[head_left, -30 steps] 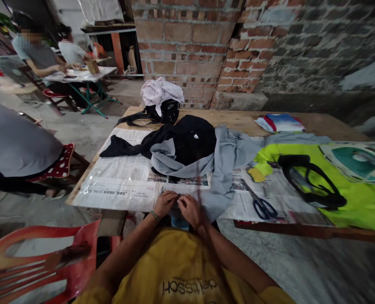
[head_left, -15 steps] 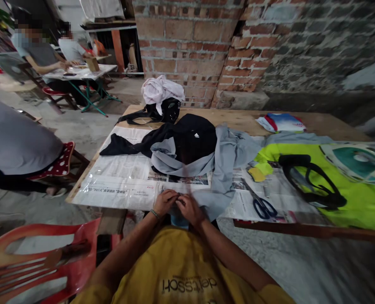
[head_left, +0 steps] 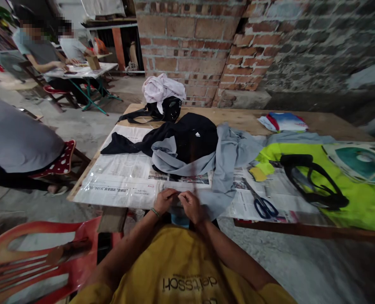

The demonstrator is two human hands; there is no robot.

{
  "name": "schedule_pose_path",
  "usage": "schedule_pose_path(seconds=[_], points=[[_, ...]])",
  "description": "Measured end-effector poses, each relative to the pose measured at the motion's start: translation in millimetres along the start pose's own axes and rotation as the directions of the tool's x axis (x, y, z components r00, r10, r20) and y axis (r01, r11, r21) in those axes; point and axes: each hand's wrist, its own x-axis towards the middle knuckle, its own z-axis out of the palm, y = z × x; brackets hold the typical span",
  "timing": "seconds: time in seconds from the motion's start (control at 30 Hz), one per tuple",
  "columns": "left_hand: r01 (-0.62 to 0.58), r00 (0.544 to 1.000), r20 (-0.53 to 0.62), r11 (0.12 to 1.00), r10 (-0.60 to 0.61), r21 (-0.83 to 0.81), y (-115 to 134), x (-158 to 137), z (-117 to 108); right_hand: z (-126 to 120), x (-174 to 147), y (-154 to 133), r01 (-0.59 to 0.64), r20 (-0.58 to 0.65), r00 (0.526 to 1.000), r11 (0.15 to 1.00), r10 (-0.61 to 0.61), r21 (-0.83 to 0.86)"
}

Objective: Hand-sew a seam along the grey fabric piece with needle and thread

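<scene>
Both hands, left hand and right hand, stay together as before at the worktop near edge, fingers closed, pinching the grey cloth hem; scissors lie unmoved.

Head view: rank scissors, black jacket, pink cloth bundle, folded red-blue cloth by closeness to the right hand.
From the right hand:
1. Scissors, just to its right on the newspaper.
2. Black jacket, ahead at mid-table; close to the scissors in distance, so this order is loose.
3. Pink cloth bundle, far edge, ahead and slightly left.
4. Folded red-blue cloth, far right corner.
</scene>
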Motion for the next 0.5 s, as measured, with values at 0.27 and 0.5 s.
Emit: schedule_pose_path(seconds=[0.27, 0.5], points=[[-0.061, 0.995, -0.079, 0.997, 0.064, 0.036, -5.4, 2.4, 4.2, -2.1, -4.2, -2.0, -0.012, -0.028, 0.999, 0.995, 0.015, 0.099], [-0.093, 0.993, -0.070, 0.995, 0.096, 0.038, 4.8, 2.3, 1.6, -4.0, -8.9, -8.5, -0.132, 0.028, 0.991, 0.948, 0.129, 0.290]])
